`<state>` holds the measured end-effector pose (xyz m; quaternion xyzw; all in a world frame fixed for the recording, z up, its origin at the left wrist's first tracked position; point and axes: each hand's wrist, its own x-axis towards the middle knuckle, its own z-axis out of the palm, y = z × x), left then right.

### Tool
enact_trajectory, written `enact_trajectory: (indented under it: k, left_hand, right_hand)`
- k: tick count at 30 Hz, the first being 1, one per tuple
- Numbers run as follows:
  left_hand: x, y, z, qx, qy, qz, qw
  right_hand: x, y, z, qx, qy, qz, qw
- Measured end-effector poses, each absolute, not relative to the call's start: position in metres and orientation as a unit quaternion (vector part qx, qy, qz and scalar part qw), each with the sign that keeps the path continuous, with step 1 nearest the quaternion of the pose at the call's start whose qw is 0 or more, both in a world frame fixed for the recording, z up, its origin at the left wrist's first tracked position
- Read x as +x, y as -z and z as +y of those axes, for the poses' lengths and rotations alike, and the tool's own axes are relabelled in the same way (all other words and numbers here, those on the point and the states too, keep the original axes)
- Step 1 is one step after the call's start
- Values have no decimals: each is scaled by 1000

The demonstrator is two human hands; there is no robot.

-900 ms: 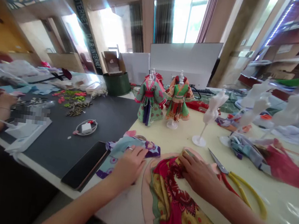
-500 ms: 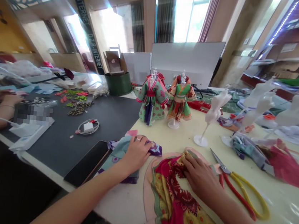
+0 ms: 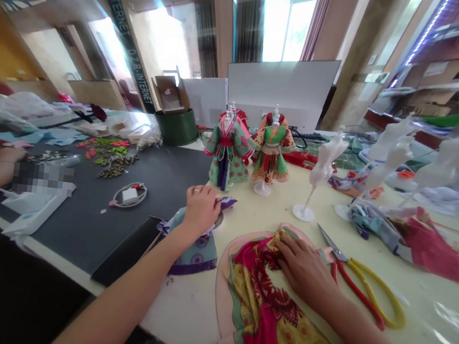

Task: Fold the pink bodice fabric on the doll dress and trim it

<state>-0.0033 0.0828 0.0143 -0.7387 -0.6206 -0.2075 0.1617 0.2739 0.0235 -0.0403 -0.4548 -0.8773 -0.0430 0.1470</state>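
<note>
Right now the left hand (image 3: 200,208) lies closed over the top of a small teal and purple garment (image 3: 193,248), which trails from under the palm toward the table's (image 3: 275,210) near edge, beside a dark phone (image 3: 127,251). Over on the other side, the right hand (image 3: 305,269) presses flat, fingers together, on the red and yellow patterned cloth (image 3: 274,320), just left of the yellow-handled scissors (image 3: 360,281)

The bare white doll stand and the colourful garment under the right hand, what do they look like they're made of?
The bare white doll stand looks like moulded plastic: smooth, evenly white, rigid, on a thin rod with a round base. The colourful garment under the right hand looks like thin printed woven fabric, perhaps cotton or a synthetic: it lies in soft folds, matte, with red, yellow and green patterns and a pink border.
</note>
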Motion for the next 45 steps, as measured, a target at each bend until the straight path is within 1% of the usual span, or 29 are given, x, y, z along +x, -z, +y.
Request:
enact_trajectory:
  k: [4,9,15,21,24,28,30,31,33,35,36,39,42,45]
  left_hand:
    - [20,-17,56,-775,193,-586,137]
    - [49,-2,31,-855,86,-506,69]
    - [67,13,46,-869,25,-492,38]
    - [80,-2,77,-843,35,-535,48]
    - [88,-9,86,-843,44,-535,31]
    - [96,-10,82,-880,17,-474,-31]
    - [97,-8,77,-889,8,-455,-54]
    - [96,-8,76,-890,6,-451,-63]
    - [96,-6,75,-890,4,-450,-75]
    - [97,-5,78,-885,11,-459,-73]
    - [97,-4,81,-881,19,-468,-67]
    - [100,-4,96,-857,59,-512,-26]
    - [104,-6,114,-832,97,-546,18]
    - [107,-6,127,-820,126,-557,48]
  right_hand:
    - [276,37,25,-464,37,-870,160]
    - [279,34,25,-465,29,-865,185]
    - [284,29,22,-452,13,-868,205]
    - [288,14,12,-448,-40,-872,192]
    - [288,4,1,-442,-118,-877,147]
    - [288,-10,-8,-422,-325,-845,52]
    - [288,-16,-6,-404,-411,-816,45]
    - [289,-18,-4,-407,-434,-801,62]
    - [290,-20,0,-446,-415,-785,115]
    - [290,-19,4,-503,-330,-784,155]
    - [290,-17,5,-519,-279,-793,153]
    - [289,-8,7,-515,-173,-835,95]
    - [291,-1,8,-525,-128,-839,59]
    - [298,-1,14,-578,-87,-808,70]
